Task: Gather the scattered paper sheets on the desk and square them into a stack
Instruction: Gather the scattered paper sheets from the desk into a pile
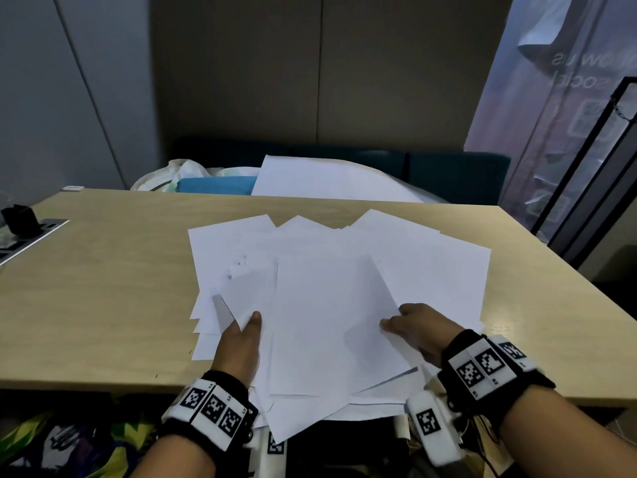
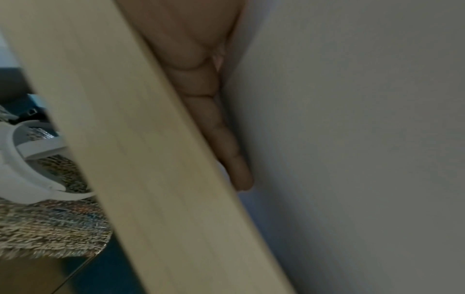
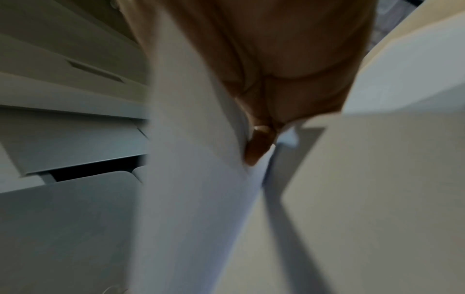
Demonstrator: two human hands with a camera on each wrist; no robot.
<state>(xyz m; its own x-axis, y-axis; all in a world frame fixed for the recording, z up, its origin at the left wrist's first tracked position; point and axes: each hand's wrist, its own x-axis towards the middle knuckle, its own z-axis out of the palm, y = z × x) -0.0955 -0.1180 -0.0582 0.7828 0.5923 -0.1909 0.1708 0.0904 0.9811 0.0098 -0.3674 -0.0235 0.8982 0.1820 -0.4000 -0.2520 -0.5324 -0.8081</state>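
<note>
Several white paper sheets (image 1: pixel 344 270) lie fanned and overlapping in the middle of the light wooden desk (image 1: pixel 103 288), some hanging over its near edge. My left hand (image 1: pixel 241 331) grips the pile's left near side, thumb on top and fingers beneath. In the left wrist view its straight fingers (image 2: pixel 226 139) lie between the desk (image 2: pixel 138 139) and a sheet (image 2: pixel 352 139). My right hand (image 1: pixel 410 324) pinches the right edge of the upper sheets, thumb on top. The blurred right wrist view shows a fingertip (image 3: pixel 259 147) against a sheet (image 3: pixel 196 179).
Beyond the desk's far edge lie more white sheets (image 1: pixel 310 181), a blue item (image 1: pixel 213 184) and a plastic bag (image 1: pixel 179 170). A socket panel (image 1: pixel 31 232) and a black object (image 1: pixel 19 215) sit at the far left. A banner (image 1: pixel 551 98) and black frame (image 1: pixel 586 188) stand at the right.
</note>
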